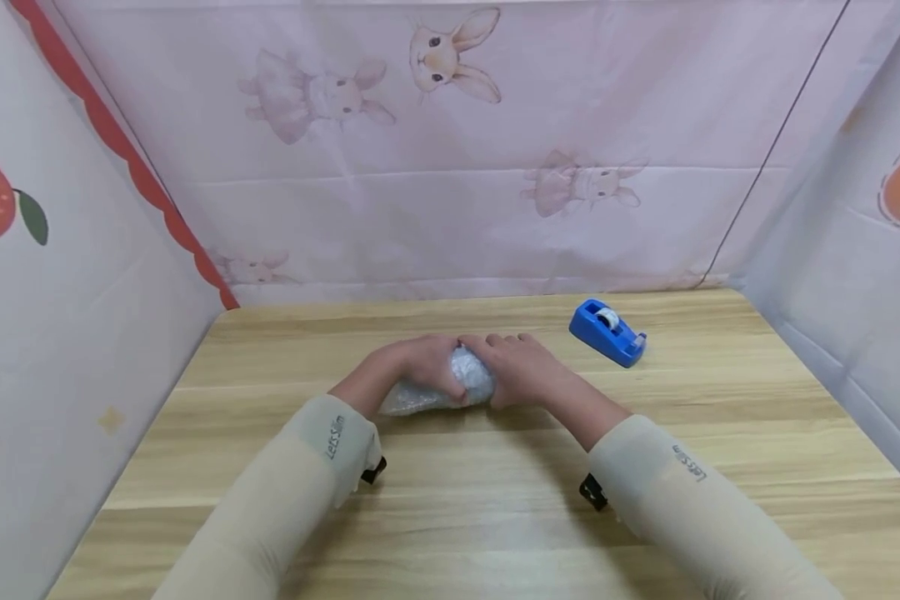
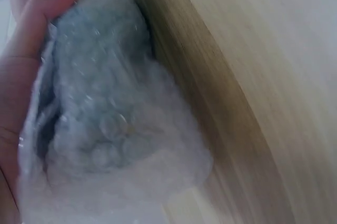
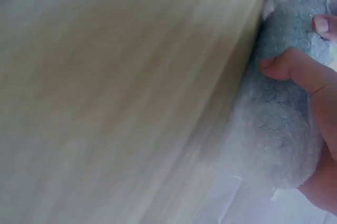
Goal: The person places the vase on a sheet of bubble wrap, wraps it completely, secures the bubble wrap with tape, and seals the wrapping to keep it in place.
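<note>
- Gripping a bubble-wrapped bundle (image 1: 474,377), the left hand (image 1: 426,363) curls partly closed, thumb across the wrap; the left wrist view shows the loose, flared end's bubbles, too small to make out from the head.
- Centered between the tabletop (image 1: 487,517)'s side edges, nearer its back edge, the bundle is apparently being wrapped; the next move likely calls for keeping the layers snug.
- At the bundle's other end, the right hand (image 1: 523,370) bends round, partly closed; its wrist view reveals a rounded end hidden from the head.
- Toward the back right corner stands a blue tape dispenser (image 1: 604,335), visible only from the head.
</note>
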`<state>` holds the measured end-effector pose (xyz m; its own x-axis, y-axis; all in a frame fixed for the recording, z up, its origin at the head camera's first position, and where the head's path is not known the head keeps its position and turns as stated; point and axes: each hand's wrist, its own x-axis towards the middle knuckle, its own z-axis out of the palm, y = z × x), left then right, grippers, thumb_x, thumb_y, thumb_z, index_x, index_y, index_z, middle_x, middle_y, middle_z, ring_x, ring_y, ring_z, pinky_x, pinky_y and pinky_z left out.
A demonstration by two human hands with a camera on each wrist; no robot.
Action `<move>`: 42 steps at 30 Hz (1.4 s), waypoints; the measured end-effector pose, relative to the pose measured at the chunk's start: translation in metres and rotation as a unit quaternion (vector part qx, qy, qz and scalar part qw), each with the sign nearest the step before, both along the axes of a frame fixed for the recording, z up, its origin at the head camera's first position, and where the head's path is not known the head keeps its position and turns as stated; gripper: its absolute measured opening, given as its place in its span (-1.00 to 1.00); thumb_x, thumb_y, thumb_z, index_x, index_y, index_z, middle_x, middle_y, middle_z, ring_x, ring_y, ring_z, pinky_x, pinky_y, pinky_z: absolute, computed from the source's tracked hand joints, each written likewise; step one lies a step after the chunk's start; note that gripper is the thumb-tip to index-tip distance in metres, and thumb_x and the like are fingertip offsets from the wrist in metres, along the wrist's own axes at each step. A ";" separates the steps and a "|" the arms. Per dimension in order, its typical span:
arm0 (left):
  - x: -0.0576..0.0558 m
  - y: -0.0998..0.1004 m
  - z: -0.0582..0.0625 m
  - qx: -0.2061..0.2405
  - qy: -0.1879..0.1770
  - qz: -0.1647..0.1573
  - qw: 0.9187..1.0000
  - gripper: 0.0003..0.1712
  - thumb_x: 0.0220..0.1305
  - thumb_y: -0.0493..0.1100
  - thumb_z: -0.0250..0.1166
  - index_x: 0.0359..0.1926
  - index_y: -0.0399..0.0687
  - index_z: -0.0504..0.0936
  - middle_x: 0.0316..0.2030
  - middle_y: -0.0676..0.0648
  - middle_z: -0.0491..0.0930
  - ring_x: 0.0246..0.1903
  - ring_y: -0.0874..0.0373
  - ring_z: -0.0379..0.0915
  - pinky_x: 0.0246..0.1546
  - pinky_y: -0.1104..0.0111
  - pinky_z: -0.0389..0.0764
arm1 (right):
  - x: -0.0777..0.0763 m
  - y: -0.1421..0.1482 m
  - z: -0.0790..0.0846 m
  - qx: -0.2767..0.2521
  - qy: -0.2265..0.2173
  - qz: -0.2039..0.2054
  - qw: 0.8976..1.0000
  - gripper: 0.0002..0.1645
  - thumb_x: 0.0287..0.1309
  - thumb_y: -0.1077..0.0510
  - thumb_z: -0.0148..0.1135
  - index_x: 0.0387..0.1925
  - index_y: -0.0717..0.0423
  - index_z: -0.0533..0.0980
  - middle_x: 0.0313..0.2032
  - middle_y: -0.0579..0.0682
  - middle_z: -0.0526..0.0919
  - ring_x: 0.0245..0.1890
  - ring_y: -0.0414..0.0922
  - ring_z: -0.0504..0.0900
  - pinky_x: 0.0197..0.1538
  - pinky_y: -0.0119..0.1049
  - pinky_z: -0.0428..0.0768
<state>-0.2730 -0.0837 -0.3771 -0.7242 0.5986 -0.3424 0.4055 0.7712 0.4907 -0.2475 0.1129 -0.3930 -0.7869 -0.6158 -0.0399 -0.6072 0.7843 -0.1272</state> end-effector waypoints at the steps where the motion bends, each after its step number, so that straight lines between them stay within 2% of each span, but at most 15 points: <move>1: 0.000 -0.001 0.000 0.000 -0.006 -0.002 1.000 -0.17 -0.17 0.18 0.51 0.11 -0.04 0.43 -0.14 0.01 0.55 -0.19 0.12 0.50 -0.19 0.30 0.54 | 0.000 0.000 0.000 -0.002 -0.011 0.001 1.000 0.21 -0.25 -0.04 0.56 0.46 -0.16 0.13 0.10 0.03 0.54 0.01 0.01 0.56 0.16 0.10 0.47; 3: 0.001 -0.003 -0.001 0.004 -0.024 -0.007 1.000 -0.19 -0.19 0.20 0.51 0.06 -0.06 0.45 -0.15 0.00 0.55 -0.19 0.11 0.51 -0.18 0.29 0.54 | -0.001 -0.001 0.002 -0.004 -0.032 0.004 0.999 0.15 -0.27 0.00 0.56 0.42 -0.16 0.20 0.06 0.00 0.55 -0.06 -0.03 0.56 0.00 -0.01 0.55; 5: 0.002 -0.004 0.000 0.007 -0.042 -0.008 0.999 -0.19 -0.18 0.23 0.50 0.04 -0.08 0.45 -0.16 -0.02 0.55 -0.19 0.10 0.51 -0.18 0.28 0.54 | -0.002 -0.001 0.003 -0.009 -0.051 0.004 0.999 0.11 -0.29 0.04 0.57 0.37 -0.19 0.24 0.03 -0.03 0.56 -0.09 -0.05 0.56 -0.09 -0.07 0.56; 9: 0.004 -0.008 0.001 0.009 -0.062 -0.004 0.998 -0.17 -0.14 0.25 0.50 0.06 -0.11 0.42 -0.13 -0.05 0.53 -0.17 0.09 0.50 -0.15 0.27 0.53 | -0.005 -0.004 0.006 -0.016 -0.092 0.007 0.996 0.08 -0.33 0.11 0.59 0.33 -0.20 0.28 0.00 -0.03 0.57 -0.09 -0.06 0.56 -0.09 -0.10 0.56; 13: 0.009 -0.011 0.004 0.020 -0.053 0.013 0.998 -0.17 -0.07 0.24 0.50 0.10 -0.08 0.37 -0.11 -0.03 0.51 -0.17 0.10 0.49 -0.15 0.27 0.54 | -0.011 -0.007 0.009 -0.009 -0.120 0.010 0.993 0.04 -0.30 0.13 0.61 0.29 -0.14 0.28 -0.03 -0.04 0.56 -0.11 -0.08 0.55 -0.05 -0.13 0.56; 15: 0.014 -0.010 0.005 0.013 -0.020 0.015 1.000 -0.16 -0.05 0.25 0.50 0.13 -0.05 0.36 -0.10 -0.01 0.51 -0.16 0.11 0.50 -0.15 0.26 0.54 | -0.014 -0.008 0.011 -0.009 -0.132 0.013 0.991 0.01 -0.28 0.14 0.61 0.27 -0.10 0.29 -0.04 -0.05 0.56 -0.11 -0.10 0.54 -0.02 -0.14 0.56; 18: 0.025 -0.005 0.007 -0.038 0.078 0.003 0.996 -0.04 -0.04 0.37 0.44 0.24 -0.06 0.34 -0.05 -0.02 0.53 -0.12 0.10 0.50 -0.14 0.20 0.56 | -0.017 -0.009 0.012 -0.013 -0.151 0.016 0.988 -0.02 -0.25 0.15 0.60 0.25 -0.03 0.29 -0.04 -0.05 0.58 -0.09 -0.12 0.55 0.04 -0.15 0.55; 20: 0.033 -0.001 0.007 -0.081 0.147 -0.007 0.986 0.06 -0.01 0.47 0.35 0.31 -0.10 0.30 -0.01 -0.07 0.54 -0.08 0.06 0.52 -0.13 0.13 0.58 | -0.019 -0.008 0.013 -0.013 -0.158 0.014 0.987 -0.01 -0.22 0.12 0.59 0.27 -0.01 0.27 -0.03 -0.05 0.58 -0.08 -0.12 0.55 0.07 -0.15 0.54; 22: 0.039 0.001 0.005 -0.112 0.198 -0.012 0.974 0.11 0.04 0.55 0.23 0.37 -0.12 0.24 0.02 -0.11 0.54 -0.05 0.03 0.53 -0.13 0.09 0.59 | -0.019 -0.007 0.013 -0.015 -0.164 0.009 0.986 0.00 -0.19 0.11 0.58 0.30 0.00 0.25 -0.03 -0.04 0.58 -0.07 -0.11 0.55 0.07 -0.14 0.54; 24: 0.042 0.000 0.002 -0.127 0.229 -0.017 0.965 0.08 0.12 0.56 0.13 0.40 -0.09 0.21 0.01 -0.12 0.54 -0.07 0.03 0.55 -0.15 0.11 0.60 | -0.019 -0.006 0.012 -0.020 -0.165 0.005 0.986 0.01 -0.18 0.09 0.56 0.31 0.00 0.23 -0.03 -0.03 0.57 -0.09 -0.10 0.55 0.04 -0.14 0.54; 28: 0.041 -0.005 -0.004 -0.120 0.260 -0.029 0.958 0.01 0.18 0.55 0.05 0.43 0.00 0.20 -0.06 -0.08 0.55 -0.18 0.11 0.54 -0.22 0.19 0.59 | -0.018 -0.001 0.008 -0.051 -0.167 0.003 0.985 0.02 -0.19 0.11 0.55 0.33 -0.03 0.23 -0.04 -0.04 0.56 -0.12 -0.10 0.54 -0.04 -0.16 0.54; 32: 0.039 -0.008 -0.008 -0.101 0.261 -0.045 0.959 -0.02 0.22 0.55 0.00 0.43 0.04 0.19 -0.11 -0.07 0.55 -0.26 0.13 0.52 -0.28 0.21 0.56 | -0.015 0.005 0.001 -0.078 -0.164 0.007 0.983 0.07 -0.16 0.12 0.51 0.40 -0.06 0.19 -0.01 -0.04 0.52 -0.11 -0.11 0.52 -0.06 -0.19 0.54; 34: 0.037 -0.008 -0.008 -0.099 0.256 -0.049 0.960 -0.03 0.24 0.55 -0.03 0.45 0.05 0.16 -0.09 -0.08 0.55 -0.25 0.13 0.52 -0.26 0.21 0.57 | -0.012 0.008 -0.001 -0.077 -0.156 0.005 0.985 0.09 -0.11 0.05 0.50 0.44 -0.10 0.15 0.04 -0.02 0.50 -0.07 -0.10 0.51 -0.03 -0.16 0.53; 38: 0.031 -0.009 -0.010 -0.090 0.221 -0.028 0.971 -0.02 0.27 0.54 -0.09 0.51 0.08 0.11 0.08 -0.11 0.55 -0.06 0.08 0.53 -0.06 0.16 0.57 | -0.007 0.016 0.003 -0.062 -0.143 -0.001 0.988 0.11 0.09 -0.16 0.40 0.53 -0.10 0.00 0.29 0.06 0.39 0.17 0.00 0.45 0.15 -0.02 0.48; 42: 0.025 -0.012 -0.012 -0.068 0.183 -0.009 0.981 -0.02 0.27 0.56 -0.16 0.52 0.10 0.10 0.21 -0.09 0.51 0.12 0.06 0.49 0.09 0.12 0.52 | 0.000 0.021 0.011 -0.065 -0.128 0.012 0.990 0.03 0.26 -0.34 0.14 0.56 -0.08 -0.06 0.41 0.14 0.28 0.36 0.11 0.32 0.31 0.11 0.35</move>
